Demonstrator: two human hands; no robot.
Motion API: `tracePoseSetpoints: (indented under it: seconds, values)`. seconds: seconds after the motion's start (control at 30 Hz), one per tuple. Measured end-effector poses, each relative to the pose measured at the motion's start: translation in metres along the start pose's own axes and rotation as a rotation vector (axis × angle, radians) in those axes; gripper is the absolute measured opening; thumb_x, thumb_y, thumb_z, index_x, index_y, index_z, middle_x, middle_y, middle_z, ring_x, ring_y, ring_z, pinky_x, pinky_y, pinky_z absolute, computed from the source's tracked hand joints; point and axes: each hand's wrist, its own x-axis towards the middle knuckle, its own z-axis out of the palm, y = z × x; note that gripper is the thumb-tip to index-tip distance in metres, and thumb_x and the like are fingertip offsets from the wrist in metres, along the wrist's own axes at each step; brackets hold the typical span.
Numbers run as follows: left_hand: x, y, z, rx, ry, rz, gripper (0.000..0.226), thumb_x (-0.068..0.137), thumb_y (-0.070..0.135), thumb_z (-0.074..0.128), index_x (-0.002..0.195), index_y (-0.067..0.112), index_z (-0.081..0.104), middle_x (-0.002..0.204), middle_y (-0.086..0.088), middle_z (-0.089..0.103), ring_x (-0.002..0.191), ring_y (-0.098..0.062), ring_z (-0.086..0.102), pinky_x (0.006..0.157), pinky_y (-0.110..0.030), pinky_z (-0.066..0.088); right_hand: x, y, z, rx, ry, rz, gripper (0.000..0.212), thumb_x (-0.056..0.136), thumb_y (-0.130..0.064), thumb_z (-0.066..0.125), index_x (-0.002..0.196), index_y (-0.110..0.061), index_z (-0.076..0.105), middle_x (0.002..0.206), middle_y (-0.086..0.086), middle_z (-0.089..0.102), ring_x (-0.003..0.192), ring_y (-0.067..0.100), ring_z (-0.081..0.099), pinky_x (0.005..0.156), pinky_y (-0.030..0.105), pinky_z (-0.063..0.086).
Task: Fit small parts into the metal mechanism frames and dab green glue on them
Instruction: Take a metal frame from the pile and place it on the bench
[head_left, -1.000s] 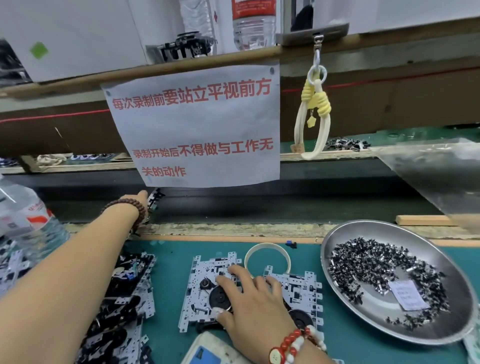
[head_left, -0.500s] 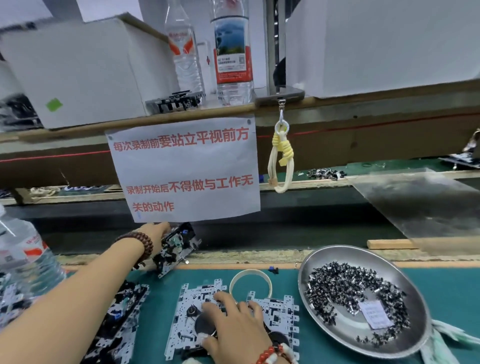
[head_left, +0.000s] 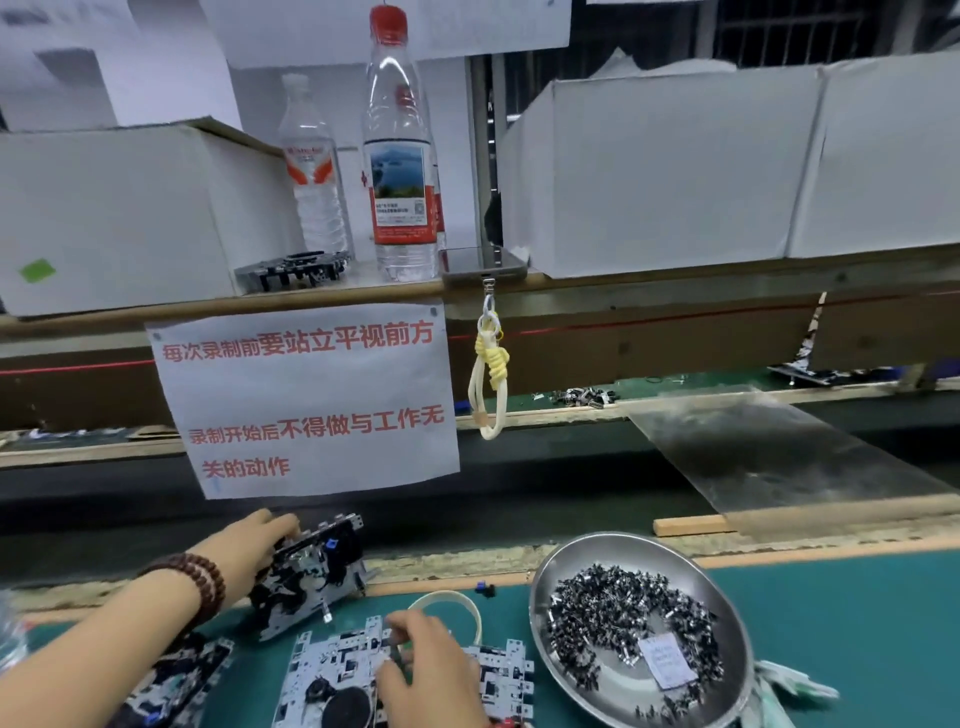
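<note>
My left hand (head_left: 249, 545) grips a black and silver mechanism frame (head_left: 311, 571) by its far end, tilted, over the wooden edge between the conveyor and the green mat. My right hand (head_left: 426, 670) rests on a flat metal frame (head_left: 332, 660) lying on the mat, fingers curled, pinching something thin and dark that I cannot make out. A second flat frame (head_left: 509, 675) lies just to its right. A round steel dish (head_left: 644, 551) at the right holds a heap of small dark parts (head_left: 618, 618) and a paper slip.
A stack of frames (head_left: 176, 686) lies at the lower left. A roll of tape (head_left: 452, 603) stands behind my right hand. A paper notice (head_left: 306, 400) hangs from the shelf, with water bottles (head_left: 400, 156), a phone and white boxes above. The dark conveyor (head_left: 519, 509) runs behind.
My left hand has pulled a mechanism frame off the conveyor toward the mat. The view has tilted upward. My right hand stays on the flat frame, its fingers now curled.
</note>
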Motion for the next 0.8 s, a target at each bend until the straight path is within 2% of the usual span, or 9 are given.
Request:
tracePoseSetpoints:
  seconds: [0.13,0.23,0.27,0.33,0.43,0.53,0.7,0.8]
  values:
    - [-0.017,-0.002,-0.003,-0.112,0.046,0.031,0.062,0.081,-0.014,0.036,0.126,0.029,0.04,0.131,0.005,0.036,0.113,-0.009,0.051,0.094,-0.02,0.042,0.0,-0.002,-0.003,0.152,0.025,0.052,0.039,0.094,-0.029,0.044,0.132,-0.028,0.041,0.12,-0.012,0.049,0.109,0.01,0.052,0.102,0.036,0.04]
    - [-0.031,-0.001,-0.004,-0.159,0.087,0.054,0.064,0.08,-0.015,0.039,0.124,0.031,0.039,0.135,0.008,0.03,0.115,-0.009,0.052,0.087,-0.017,0.046,0.006,-0.013,-0.009,0.297,-0.053,0.11,0.057,0.095,-0.048,0.039,0.144,-0.02,0.028,0.121,-0.009,0.05,0.1,0.009,0.053,0.093,0.031,0.046]
    - [-0.036,0.001,-0.005,-0.164,0.098,0.064,0.063,0.081,-0.014,0.039,0.124,0.031,0.038,0.136,0.009,0.029,0.116,-0.009,0.052,0.085,-0.016,0.046,0.01,-0.017,-0.011,0.355,-0.092,0.154,0.067,0.094,-0.055,0.037,0.146,-0.017,0.022,0.126,-0.006,0.049,0.105,0.01,0.053,0.094,0.03,0.044]
    - [-0.044,0.006,-0.008,-0.154,0.106,0.089,0.063,0.081,-0.014,0.039,0.124,0.031,0.037,0.138,0.01,0.026,0.115,-0.009,0.052,0.085,-0.017,0.045,0.017,-0.026,-0.011,0.458,-0.14,0.239,0.085,0.089,-0.067,0.034,0.15,-0.012,0.011,0.149,0.004,0.032,0.129,0.02,0.043,0.109,0.038,0.033]
    - [-0.051,0.014,-0.011,-0.13,0.127,0.122,0.066,0.08,-0.014,0.037,0.127,0.032,0.036,0.14,0.011,0.025,0.112,-0.011,0.053,0.083,-0.015,0.043,0.021,-0.038,-0.008,0.545,-0.135,0.276,0.098,0.082,-0.074,0.035,0.15,-0.01,0.005,0.156,0.007,0.016,0.139,0.025,0.03,0.115,0.043,0.024]
    - [-0.053,0.018,-0.013,-0.152,0.149,0.155,0.066,0.08,-0.014,0.036,0.128,0.031,0.035,0.141,0.012,0.023,0.115,-0.01,0.051,0.088,-0.015,0.041,0.023,-0.044,-0.004,0.546,-0.069,0.271,0.101,0.082,-0.072,0.04,0.15,-0.007,0.002,0.155,0.009,0.02,0.138,0.025,0.033,0.114,0.04,0.026]
    - [-0.051,0.026,-0.018,-0.18,0.14,0.184,0.069,0.079,-0.016,0.034,0.132,0.029,0.034,0.145,0.011,0.02,0.122,-0.01,0.044,0.1,-0.015,0.034,0.028,-0.045,-0.001,0.7,0.134,0.279,0.098,0.082,-0.06,0.056,0.146,-0.005,0.006,0.146,0.013,0.032,0.128,0.026,0.044,0.109,0.038,0.034]
    - [-0.052,0.034,-0.021,-0.173,0.17,0.195,0.073,0.078,-0.016,0.035,0.135,0.03,0.032,0.148,0.013,0.015,0.124,-0.012,0.042,0.105,-0.019,0.03,0.027,-0.047,-0.005,0.743,0.226,0.294,0.083,0.082,-0.052,0.061,0.137,-0.008,0.017,0.122,0.007,0.044,0.107,0.02,0.05,0.095,0.026,0.039]
